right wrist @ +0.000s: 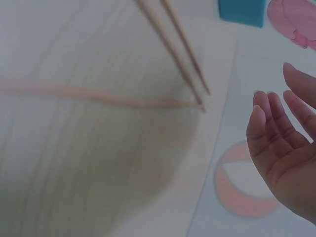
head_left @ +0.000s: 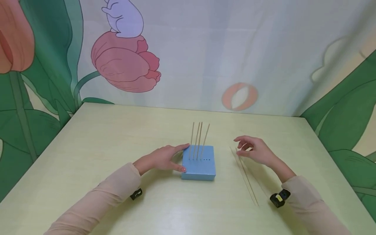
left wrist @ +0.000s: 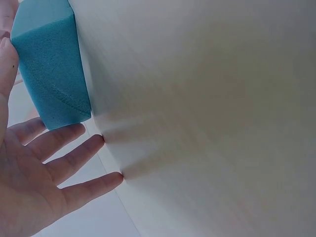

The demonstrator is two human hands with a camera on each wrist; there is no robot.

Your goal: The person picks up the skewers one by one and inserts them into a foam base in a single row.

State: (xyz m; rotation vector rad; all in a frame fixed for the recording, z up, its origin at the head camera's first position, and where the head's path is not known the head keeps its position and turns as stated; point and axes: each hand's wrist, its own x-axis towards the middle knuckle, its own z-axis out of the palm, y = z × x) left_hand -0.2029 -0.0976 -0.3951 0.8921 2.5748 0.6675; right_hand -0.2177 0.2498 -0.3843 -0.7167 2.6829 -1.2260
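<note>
A light blue foam block point(head_left: 199, 168) lies flat on the table, with several thin wooden sticks point(head_left: 200, 138) standing upright in its top. Three small dark holes point(head_left: 207, 159) continue their row to the right. My left hand point(head_left: 165, 158) touches the block's left side, index finger at the far corner and thumb on the near edge. In the left wrist view its other fingers point(left wrist: 84, 170) are straight and spread. Over the upper ends of three loose sticks point(head_left: 246, 178), my right hand point(head_left: 254, 150) hovers with loosely bent fingers and nothing between them.
The pale wooden table point(head_left: 117, 137) ends at a fabric backdrop point(head_left: 188, 65) printed with flowers and leaves. Both wrists carry small black devices; the right one point(head_left: 277, 199) is close to the loose sticks' lower ends.
</note>
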